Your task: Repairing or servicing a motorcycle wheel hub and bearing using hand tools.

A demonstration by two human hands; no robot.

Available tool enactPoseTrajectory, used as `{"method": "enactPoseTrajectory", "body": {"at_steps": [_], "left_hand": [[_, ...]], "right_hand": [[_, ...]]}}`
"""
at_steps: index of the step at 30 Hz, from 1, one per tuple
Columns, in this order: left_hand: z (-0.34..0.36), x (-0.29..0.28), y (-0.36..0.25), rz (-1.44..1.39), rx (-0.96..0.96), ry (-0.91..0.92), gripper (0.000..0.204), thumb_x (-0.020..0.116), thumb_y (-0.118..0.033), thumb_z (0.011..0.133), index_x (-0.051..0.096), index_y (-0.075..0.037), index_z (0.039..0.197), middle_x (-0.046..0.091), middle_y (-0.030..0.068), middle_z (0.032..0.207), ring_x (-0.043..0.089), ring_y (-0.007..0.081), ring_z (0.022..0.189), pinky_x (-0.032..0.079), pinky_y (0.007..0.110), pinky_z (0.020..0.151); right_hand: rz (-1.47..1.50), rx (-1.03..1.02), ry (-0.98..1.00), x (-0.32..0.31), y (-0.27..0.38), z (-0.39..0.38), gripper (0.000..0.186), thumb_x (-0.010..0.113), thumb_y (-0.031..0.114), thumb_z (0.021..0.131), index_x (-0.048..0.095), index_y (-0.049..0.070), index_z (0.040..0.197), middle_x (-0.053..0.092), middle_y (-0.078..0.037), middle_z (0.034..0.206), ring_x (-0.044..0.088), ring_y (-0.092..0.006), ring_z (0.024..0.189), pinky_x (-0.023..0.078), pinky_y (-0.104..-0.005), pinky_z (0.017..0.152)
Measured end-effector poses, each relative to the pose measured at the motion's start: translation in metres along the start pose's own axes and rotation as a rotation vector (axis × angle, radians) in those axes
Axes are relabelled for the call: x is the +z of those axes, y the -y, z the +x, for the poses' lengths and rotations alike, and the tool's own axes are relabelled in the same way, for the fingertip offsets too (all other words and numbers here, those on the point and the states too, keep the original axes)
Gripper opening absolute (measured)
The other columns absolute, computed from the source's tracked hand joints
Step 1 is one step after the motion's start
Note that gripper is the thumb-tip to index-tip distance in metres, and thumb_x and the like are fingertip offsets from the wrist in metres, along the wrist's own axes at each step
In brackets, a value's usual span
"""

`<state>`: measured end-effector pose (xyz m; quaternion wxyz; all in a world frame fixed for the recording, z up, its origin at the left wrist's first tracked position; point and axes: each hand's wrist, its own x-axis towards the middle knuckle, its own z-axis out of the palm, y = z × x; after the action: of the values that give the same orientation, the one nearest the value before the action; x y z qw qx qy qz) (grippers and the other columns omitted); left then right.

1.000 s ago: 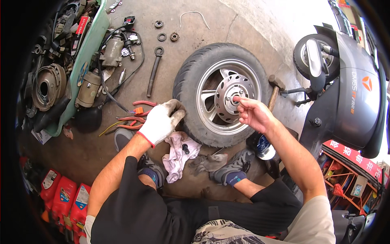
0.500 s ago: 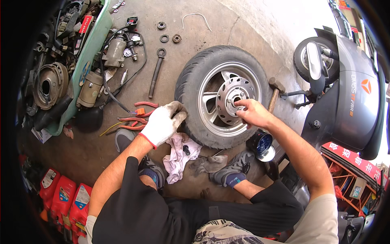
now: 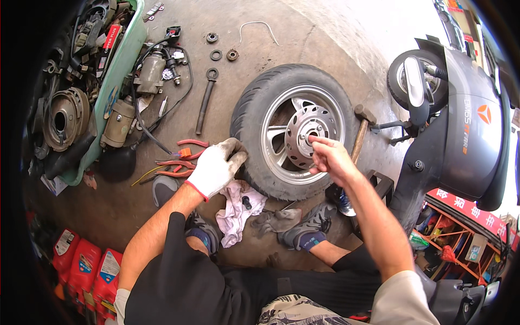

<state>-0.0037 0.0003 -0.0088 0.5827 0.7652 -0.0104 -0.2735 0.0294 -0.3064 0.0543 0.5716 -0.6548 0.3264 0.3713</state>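
The wheel [image 3: 297, 135], already off, is on the floor [image 3: 292, 49] at 12 o'clock, left hand [image 3: 219, 162] bent at its 8 o'clock, grip unclear, right hand [image 3: 334, 161] half open, index finger [image 3: 320, 141] at the hub [image 3: 303, 135], with bolt [image 3: 205, 103] and 3 rings [image 3: 212, 37] still loose at 10 o'clock.

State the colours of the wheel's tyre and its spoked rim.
The tyre is dark grey; the spoked rim is silver-grey, shown best in the head view.
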Motion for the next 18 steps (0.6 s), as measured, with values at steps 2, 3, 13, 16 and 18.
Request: {"method": "enactPoseTrajectory", "body": {"at_steps": [2, 3, 13, 16, 18], "left_hand": [[-0.002, -0.001, 0.002, 0.003, 0.015, -0.001, 0.022, 0.059, -0.019, 0.091, 0.065, 0.000, 0.098, 0.069, 0.0198, 0.087, 0.069, 0.0354, 0.086, 0.052, 0.041, 0.077], [-0.003, -0.001, 0.001, 0.002, 0.014, -0.003, 0.022, 0.059, -0.019, 0.091, 0.065, 0.000, 0.098, 0.069, 0.0198, 0.087, 0.069, 0.0354, 0.086, 0.052, 0.041, 0.077], [-0.005, -0.001, 0.005, -0.001, -0.004, 0.005, 0.022, 0.059, -0.020, 0.092, 0.065, 0.000, 0.100, 0.069, 0.0203, 0.088, 0.068, 0.0360, 0.087, 0.051, 0.041, 0.078], [-0.005, -0.001, 0.004, -0.010, -0.001, 0.017, 0.024, 0.059, -0.021, 0.092, 0.064, 0.001, 0.102, 0.069, 0.0195, 0.090, 0.068, 0.0331, 0.088, 0.051, 0.040, 0.079], [-0.004, 0.000, 0.005, -0.013, -0.009, 0.037, 0.026, 0.058, -0.021, 0.093, 0.064, 0.002, 0.103, 0.070, 0.0186, 0.091, 0.069, 0.0300, 0.089, 0.051, 0.038, 0.080]], "right_hand": [[-0.784, 0.000, 0.050, -0.007, 0.022, -0.005, 0.047, 0.056, 0.016, 0.095, 0.052, 0.009, 0.142, 0.064, -0.007, 0.073, 0.063, -0.0155, 0.055, 0.058, -0.0339, 0.059], [-1.275, -0.214, 0.064, -0.012, 0.027, -0.007, 0.046, 0.056, 0.016, 0.094, 0.054, 0.011, 0.139, 0.067, -0.010, 0.077, 0.067, -0.0197, 0.063, 0.058, -0.0374, 0.064], [-2.389, -0.390, 0.084, 0.012, 0.051, -0.014, 0.052, 0.052, 0.018, 0.094, 0.047, 0.021, 0.146, 0.070, -0.010, 0.094, 0.070, -0.0237, 0.088, 0.052, -0.0401, 0.076], [-2.141, -0.160, 0.081, 0.012, 0.056, -0.015, 0.047, 0.053, 0.017, 0.093, 0.053, 0.019, 0.140, 0.071, -0.015, 0.094, 0.070, -0.0283, 0.089, 0.053, -0.0440, 0.077], [-1.718, -0.323, 0.082, -0.008, 0.047, -0.009, 0.042, 0.054, 0.015, 0.092, 0.058, 0.016, 0.134, 0.071, -0.018, 0.095, 0.069, -0.0340, 0.091, 0.054, -0.0464, 0.082]]}}
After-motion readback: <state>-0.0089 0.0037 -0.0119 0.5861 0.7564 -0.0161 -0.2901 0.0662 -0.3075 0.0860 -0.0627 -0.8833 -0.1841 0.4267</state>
